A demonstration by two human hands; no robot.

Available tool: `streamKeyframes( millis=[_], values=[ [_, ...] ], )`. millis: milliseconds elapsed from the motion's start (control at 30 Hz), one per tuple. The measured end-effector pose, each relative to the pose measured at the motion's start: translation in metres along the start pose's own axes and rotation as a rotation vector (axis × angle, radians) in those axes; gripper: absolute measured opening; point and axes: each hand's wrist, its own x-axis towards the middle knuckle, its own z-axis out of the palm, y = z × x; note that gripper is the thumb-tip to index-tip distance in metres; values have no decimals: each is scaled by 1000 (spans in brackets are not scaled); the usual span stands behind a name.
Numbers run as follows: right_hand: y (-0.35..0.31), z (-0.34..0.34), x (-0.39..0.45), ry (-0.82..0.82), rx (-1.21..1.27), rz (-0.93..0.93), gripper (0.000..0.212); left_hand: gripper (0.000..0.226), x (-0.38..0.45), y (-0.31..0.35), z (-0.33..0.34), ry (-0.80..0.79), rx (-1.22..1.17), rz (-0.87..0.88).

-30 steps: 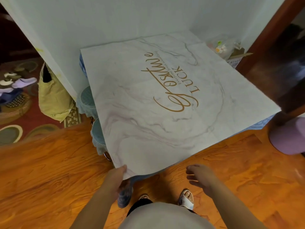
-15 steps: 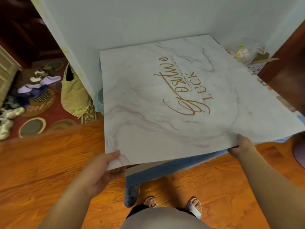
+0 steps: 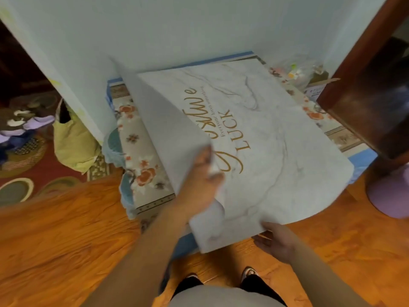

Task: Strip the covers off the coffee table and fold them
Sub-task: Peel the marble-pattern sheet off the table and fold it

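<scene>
A stiff white marble-print cover point(image 3: 276, 156) with gold lettering lies over the coffee table in the wall corner. Its left side is curled up and over toward the right, showing a plain grey underside point(image 3: 168, 134). My left hand point(image 3: 203, 180) grips that folded-over edge above the lettering. My right hand point(image 3: 276, 240) holds the cover's near edge from below. Beneath it a floral-print cover point(image 3: 137, 156) with orange flowers is exposed on the left, and a blue layer point(image 3: 363, 156) shows at the table's edges.
Pale walls close in behind and left of the table. A dark wooden cabinet point(image 3: 371, 96) stands at right, a purple stool point(image 3: 389, 191) below it. A yellow-green bag point(image 3: 73, 138) and slippers point(image 3: 33, 122) sit on a red rug at left. My feet stand on orange wooden floor point(image 3: 66, 240).
My left hand has lifted the marble cover's left side and swung it over to the right, uncovering the floral cover. My right hand slid left along the near edge.
</scene>
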Motion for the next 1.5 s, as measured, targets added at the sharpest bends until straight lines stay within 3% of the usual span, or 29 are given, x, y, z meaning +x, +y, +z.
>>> streamKeyframes(
  millis=[100, 167, 233, 300, 333, 467, 500, 600, 667, 800, 900, 1000, 1067, 1167, 1300, 1400, 1500],
  values=[
    [-5, -35, -5, -52, -39, 24, 33, 61, 5, -53, 102, -446, 551, -53],
    [-10, -66, 0, -28, 6, 46, 34, 68, -12, -105, 138, -605, 891, -158],
    [-23, -105, 10, 26, 80, 50, 37, 88, -39, -132, 154, -581, 964, -133],
    [-37, -145, 23, 68, 158, 48, 42, 105, -65, -145, 158, -454, 954, -105],
    [-43, -160, 29, 86, 189, 37, 45, 101, -76, -152, 155, -350, 922, -110],
    [-75, -208, 53, 105, 258, 54, 56, 35, -126, -146, 159, 218, 546, -280],
    [-82, -212, 60, 110, 265, 64, 58, 26, -131, -136, 161, 329, 385, -427],
    [-103, -211, 77, 81, 267, 98, 67, 33, -125, -113, 179, 518, -343, -1059],
    [-112, -205, 88, 28, 320, 126, 75, 32, -120, -107, 185, 601, -827, -1195],
    [-125, -201, 97, -135, 470, 124, 104, 31, -110, -110, 192, 797, -1180, -981],
    [-132, -201, 91, -123, 522, 80, 102, 21, -99, -104, 193, 908, -1296, -871],
    [-138, -208, 84, -100, 648, -9, 108, 49, -92, -93, 193, 943, -1388, -772],
    [-144, -217, 78, -128, 697, -68, 92, 47, -88, -88, 193, 913, -1405, -727],
    [-166, -224, 73, -70, 628, -122, 43, 29, -75, -91, 187, 902, -1355, -734],
    [-198, -221, 47, 102, 298, -265, 9, 33, -60, -85, 179, 975, -1090, -654],
    [-204, -210, 2, 194, 31, -481, 6, 36, -64, -46, 166, 1018, -911, -460],
    [-176, -200, -48, 151, 103, -579, 7, 35, -86, -13, 141, 1009, -788, -270]
  ],
)
